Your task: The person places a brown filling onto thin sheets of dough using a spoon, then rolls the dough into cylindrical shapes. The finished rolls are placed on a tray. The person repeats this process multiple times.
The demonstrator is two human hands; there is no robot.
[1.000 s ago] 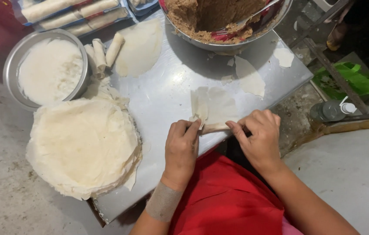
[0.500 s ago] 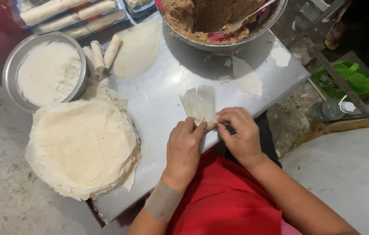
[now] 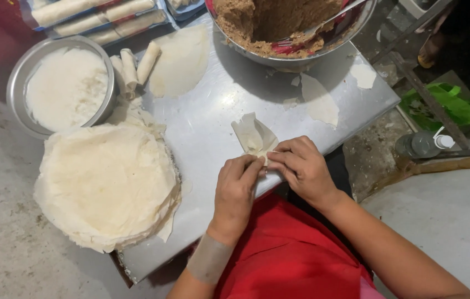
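The wrapper (image 3: 254, 137), just right of the wrapper stack (image 3: 107, 185), is mid-roll, both hands' grips, left hand (image 3: 236, 185) and right hand (image 3: 301, 169), pinching its near edge; tight rolling seems next.

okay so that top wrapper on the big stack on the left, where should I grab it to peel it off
Probably at the loose ragged edge on the near right side of the wrapper stack, where a corner hangs past the sheets. Come in from the right, low over the metal table, and pinch only the top sheet, since it lies flat.

Left hand (image 3: 236, 185) and right hand (image 3: 302, 169) pinch a folded wrapper (image 3: 254, 136).
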